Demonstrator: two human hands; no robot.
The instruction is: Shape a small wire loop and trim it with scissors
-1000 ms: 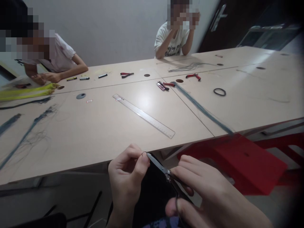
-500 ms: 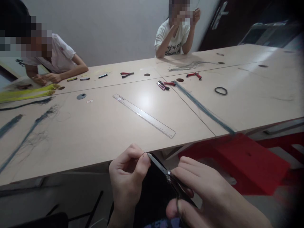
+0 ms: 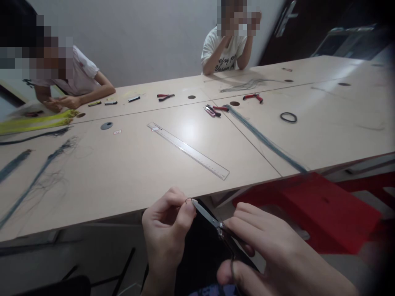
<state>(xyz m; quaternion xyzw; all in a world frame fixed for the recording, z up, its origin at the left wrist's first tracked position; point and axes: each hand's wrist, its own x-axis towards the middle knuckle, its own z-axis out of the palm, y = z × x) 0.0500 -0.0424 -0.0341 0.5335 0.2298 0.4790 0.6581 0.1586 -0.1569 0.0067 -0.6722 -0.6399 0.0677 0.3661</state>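
Observation:
My left hand (image 3: 168, 230) pinches a small dark curved thread (image 3: 188, 200) between thumb and forefinger, just in front of the table's edge. My right hand (image 3: 262, 246) holds a pair of scissors (image 3: 219, 226), thumb through one handle loop. Their blade tips touch or nearly touch the thread at my left fingertips, and the blades look almost closed. A clear ruler (image 3: 191, 152) lies slantwise on the table (image 3: 123, 176) beyond my hands.
Pliers (image 3: 217, 110) lie beside a long grey-green thread bundle (image 3: 262, 137). More bundles (image 3: 37, 181) are at the left. A black ring (image 3: 288, 117) lies at the right. Two people sit across the table. A red stool (image 3: 327, 213) stands below the right edge.
Both hands and the scissors have stayed nearly in place. The person at the left has shifted their head and hands slightly; the view has moved a little.

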